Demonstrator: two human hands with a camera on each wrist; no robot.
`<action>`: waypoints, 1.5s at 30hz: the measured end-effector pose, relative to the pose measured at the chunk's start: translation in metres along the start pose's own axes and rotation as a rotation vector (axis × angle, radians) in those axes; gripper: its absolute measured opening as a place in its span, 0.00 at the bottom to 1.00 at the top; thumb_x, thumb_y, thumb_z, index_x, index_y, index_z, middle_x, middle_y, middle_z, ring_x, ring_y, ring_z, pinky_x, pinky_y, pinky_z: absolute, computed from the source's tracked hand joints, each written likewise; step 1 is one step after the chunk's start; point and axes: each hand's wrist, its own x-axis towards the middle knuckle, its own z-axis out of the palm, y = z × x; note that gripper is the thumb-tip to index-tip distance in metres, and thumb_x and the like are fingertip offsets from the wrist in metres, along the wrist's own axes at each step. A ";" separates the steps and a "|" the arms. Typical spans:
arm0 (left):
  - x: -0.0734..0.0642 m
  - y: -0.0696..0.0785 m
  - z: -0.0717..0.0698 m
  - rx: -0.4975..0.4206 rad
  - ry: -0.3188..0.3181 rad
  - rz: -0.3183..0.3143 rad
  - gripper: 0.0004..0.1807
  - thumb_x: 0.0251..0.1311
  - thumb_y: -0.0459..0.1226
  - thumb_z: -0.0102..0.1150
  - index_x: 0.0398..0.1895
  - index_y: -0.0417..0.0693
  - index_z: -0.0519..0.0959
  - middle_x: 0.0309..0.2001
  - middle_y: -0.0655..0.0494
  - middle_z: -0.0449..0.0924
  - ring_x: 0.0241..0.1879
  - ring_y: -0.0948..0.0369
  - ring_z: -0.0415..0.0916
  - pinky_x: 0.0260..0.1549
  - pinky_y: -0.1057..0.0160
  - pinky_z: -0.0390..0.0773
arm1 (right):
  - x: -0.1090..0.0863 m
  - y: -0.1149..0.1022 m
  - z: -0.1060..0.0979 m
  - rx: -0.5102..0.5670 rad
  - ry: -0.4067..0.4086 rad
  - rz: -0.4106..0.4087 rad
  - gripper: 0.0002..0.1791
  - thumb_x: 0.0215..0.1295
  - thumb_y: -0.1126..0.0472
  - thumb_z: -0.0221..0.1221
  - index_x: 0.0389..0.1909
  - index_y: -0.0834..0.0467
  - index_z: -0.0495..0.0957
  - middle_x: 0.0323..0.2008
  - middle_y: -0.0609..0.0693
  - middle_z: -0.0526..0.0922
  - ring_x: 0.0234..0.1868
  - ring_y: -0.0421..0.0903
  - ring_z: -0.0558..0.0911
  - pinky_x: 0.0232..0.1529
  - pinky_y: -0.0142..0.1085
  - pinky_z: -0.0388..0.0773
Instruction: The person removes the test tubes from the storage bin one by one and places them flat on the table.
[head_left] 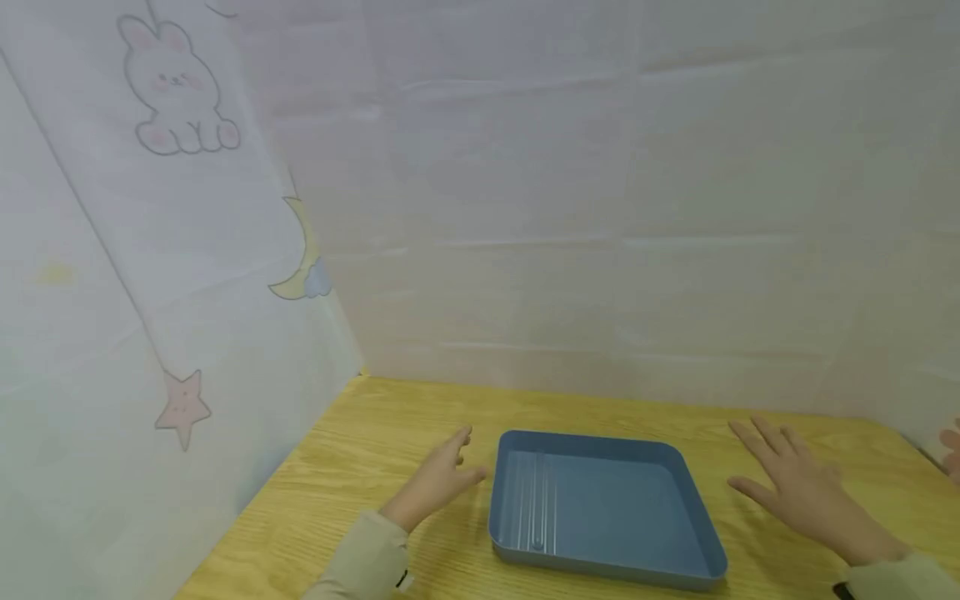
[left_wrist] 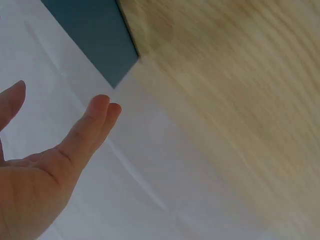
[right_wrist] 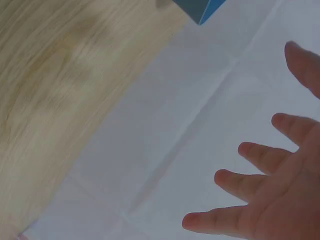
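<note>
A shallow blue rectangular tray (head_left: 615, 500) lies on the wooden table, with raised ridges running along its left part and nothing lying in it. Just off its left side is my left hand (head_left: 438, 483), fingers extended and thumb pointing toward the rim. My right hand (head_left: 806, 492) is spread wide to the right of the tray, a wider gap away. Both hands hold nothing. In the left wrist view the tray's corner (left_wrist: 102, 45) appears beyond the fingertips; the right wrist view catches only a small tray corner (right_wrist: 199, 9) at the top.
The light wooden table (head_left: 390, 417) reaches back to a creased pale cloth (head_left: 525, 208) hanging behind it. Another hanging (head_left: 97, 208) on the left carries a printed bunny, moon and star. Pale sleeves (head_left: 367, 554) cover both forearms.
</note>
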 end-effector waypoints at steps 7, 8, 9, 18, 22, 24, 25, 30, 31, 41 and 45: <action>0.000 -0.005 0.015 -0.339 -0.058 -0.140 0.40 0.65 0.32 0.59 0.71 0.24 0.48 0.66 0.22 0.55 0.55 0.36 0.71 0.42 0.47 0.80 | 0.003 -0.007 -0.008 0.175 0.041 0.032 0.36 0.68 0.56 0.60 0.64 0.79 0.60 0.59 0.83 0.61 0.55 0.80 0.62 0.46 0.72 0.62; 0.001 -0.005 0.017 -0.367 -0.053 -0.153 0.40 0.64 0.30 0.58 0.71 0.23 0.47 0.66 0.21 0.54 0.55 0.37 0.71 0.42 0.47 0.80 | 0.003 -0.008 -0.009 0.206 0.040 0.044 0.35 0.69 0.57 0.59 0.63 0.80 0.60 0.58 0.83 0.61 0.55 0.79 0.63 0.47 0.70 0.63; 0.001 -0.005 0.018 -0.389 -0.045 -0.164 0.40 0.64 0.29 0.58 0.72 0.24 0.46 0.66 0.21 0.53 0.55 0.37 0.71 0.43 0.47 0.80 | 0.003 -0.010 -0.010 0.229 0.037 0.063 0.34 0.70 0.57 0.58 0.63 0.80 0.60 0.59 0.82 0.62 0.55 0.78 0.64 0.46 0.68 0.65; 0.009 0.002 0.031 -0.501 -0.007 -0.245 0.42 0.59 0.22 0.56 0.73 0.27 0.46 0.69 0.26 0.53 0.62 0.36 0.64 0.53 0.45 0.73 | 0.004 -0.027 -0.013 0.462 0.013 0.177 0.29 0.73 0.56 0.54 0.63 0.75 0.65 0.57 0.73 0.71 0.49 0.62 0.78 0.39 0.50 0.79; 0.012 0.001 0.037 -0.530 0.003 -0.253 0.41 0.57 0.21 0.56 0.72 0.25 0.48 0.68 0.26 0.54 0.65 0.35 0.59 0.55 0.43 0.71 | 0.009 -0.030 -0.016 0.747 -0.109 0.246 0.31 0.75 0.56 0.51 0.67 0.75 0.59 0.60 0.71 0.71 0.46 0.39 0.81 0.43 0.48 0.80; 0.013 -0.001 0.038 -0.545 0.004 -0.256 0.40 0.58 0.21 0.56 0.72 0.25 0.48 0.68 0.25 0.54 0.65 0.35 0.59 0.55 0.44 0.71 | 0.011 -0.029 -0.016 0.895 -0.171 0.250 0.31 0.75 0.57 0.50 0.68 0.74 0.57 0.60 0.69 0.71 0.44 0.32 0.79 0.46 0.48 0.80; 0.013 -0.001 0.037 -0.550 0.005 -0.257 0.39 0.59 0.21 0.55 0.72 0.25 0.49 0.68 0.25 0.54 0.64 0.35 0.60 0.55 0.44 0.71 | 0.012 -0.028 -0.016 0.964 -0.206 0.248 0.30 0.76 0.57 0.50 0.69 0.73 0.57 0.60 0.66 0.72 0.45 0.34 0.80 0.47 0.49 0.79; 0.016 -0.007 0.034 -0.557 0.000 -0.278 0.36 0.61 0.21 0.55 0.71 0.26 0.52 0.67 0.27 0.58 0.61 0.39 0.68 0.52 0.49 0.76 | 0.020 -0.021 -0.014 1.236 -0.371 0.244 0.25 0.76 0.61 0.49 0.70 0.64 0.60 0.55 0.49 0.76 0.50 0.42 0.80 0.52 0.53 0.76; 0.016 -0.008 0.034 -0.553 -0.005 -0.281 0.36 0.60 0.21 0.55 0.71 0.26 0.53 0.66 0.27 0.59 0.59 0.40 0.70 0.50 0.50 0.77 | 0.022 -0.020 -0.014 1.279 -0.401 0.252 0.26 0.76 0.61 0.49 0.70 0.64 0.58 0.55 0.47 0.76 0.51 0.43 0.80 0.52 0.54 0.75; 0.019 -0.009 0.035 -0.515 -0.014 -0.328 0.35 0.58 0.19 0.56 0.70 0.30 0.60 0.65 0.32 0.65 0.41 0.55 0.81 0.30 0.66 0.81 | 0.038 -0.040 -0.001 1.339 -0.466 0.393 0.42 0.72 0.63 0.54 0.73 0.73 0.37 0.51 0.51 0.78 0.50 0.45 0.80 0.51 0.52 0.77; 0.018 -0.008 0.035 -0.532 -0.016 -0.342 0.34 0.59 0.19 0.55 0.70 0.31 0.60 0.65 0.32 0.65 0.31 0.61 0.80 0.20 0.72 0.76 | 0.044 -0.052 0.008 1.351 -0.455 0.445 0.42 0.72 0.64 0.54 0.73 0.73 0.37 0.52 0.53 0.77 0.49 0.46 0.80 0.49 0.50 0.78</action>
